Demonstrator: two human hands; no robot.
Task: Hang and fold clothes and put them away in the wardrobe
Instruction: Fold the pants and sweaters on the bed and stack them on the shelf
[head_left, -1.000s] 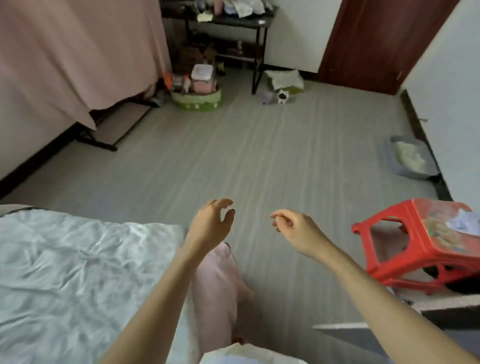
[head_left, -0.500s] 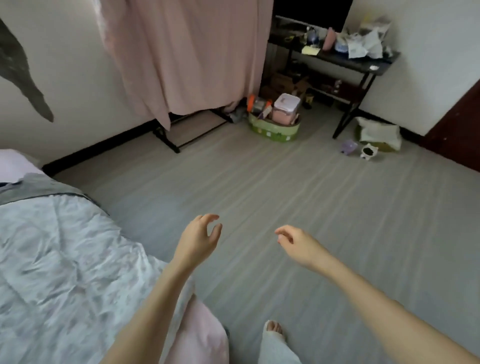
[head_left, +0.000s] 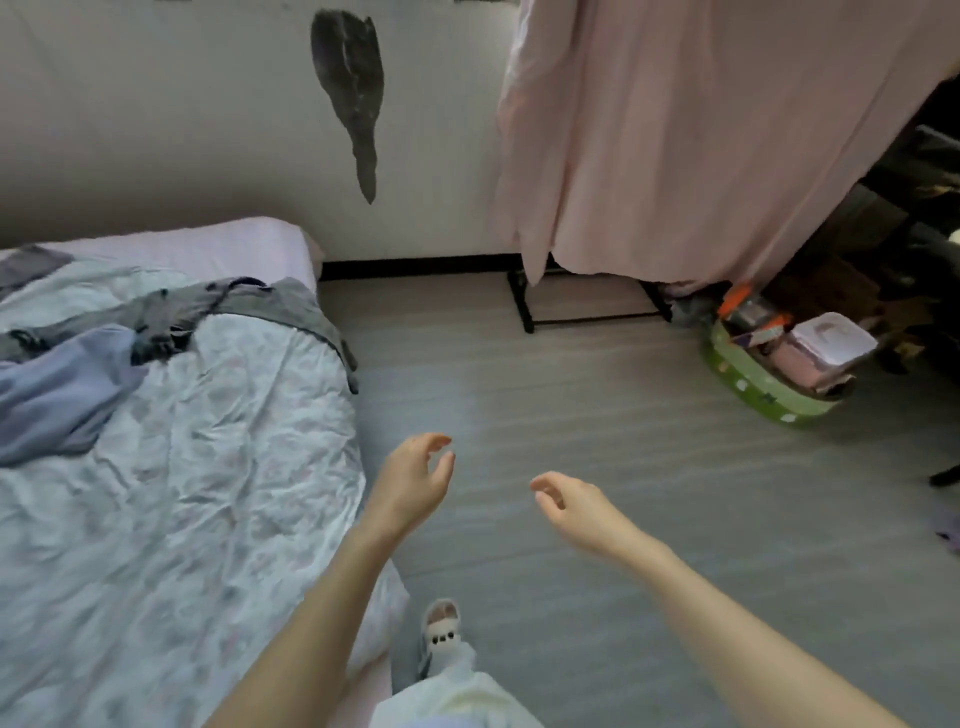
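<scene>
My left hand (head_left: 413, 480) hovers over the floor by the bed's edge, fingers loosely curled and empty. My right hand (head_left: 574, 501) hangs a little to its right, also loosely curled and holding nothing. On the bed (head_left: 182, 467) at the left lie a lavender garment (head_left: 57, 395) and a grey garment (head_left: 249, 304), both crumpled. A pink fabric cover (head_left: 675, 130) drapes over a black-framed rack (head_left: 576, 312) at the upper right.
A green basket (head_left: 769, 395) full of small items stands on the floor at the right, beside a dark table. My slippered foot (head_left: 441, 623) is on the grey floor (head_left: 597, 415). A dark mark (head_left: 353, 78) shows on the wall.
My view has swung left, bringing the bed and the clothes on it into sight; the red stool and door are gone. Both hands stay empty and loosely curled.
</scene>
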